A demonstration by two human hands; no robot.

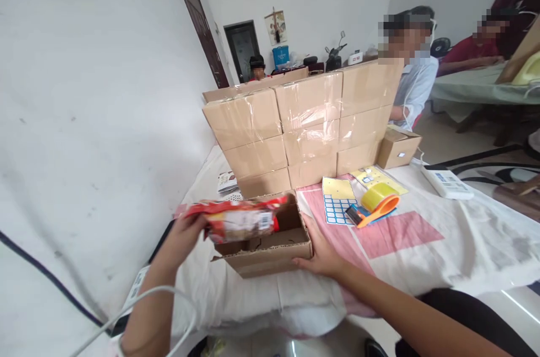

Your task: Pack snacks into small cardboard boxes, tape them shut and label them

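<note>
My left hand (184, 234) grips one end of a red and white snack packet (238, 221) and holds it over an open cardboard box (270, 256) on the cloth-covered table (422, 256). My right hand (321, 250) lies against the box's right side, thumb up along the wall and fingers curled at its lower corner. The box flaps stand open and its inside looks bare.
A wall of taped cardboard boxes (304, 126) stands behind the open box. A yellow tape dispenser (377, 202) lies on blue sticker sheets (337, 208) to the right. A white device (448, 182) lies far right. Three people sit beyond; a white wall closes the left.
</note>
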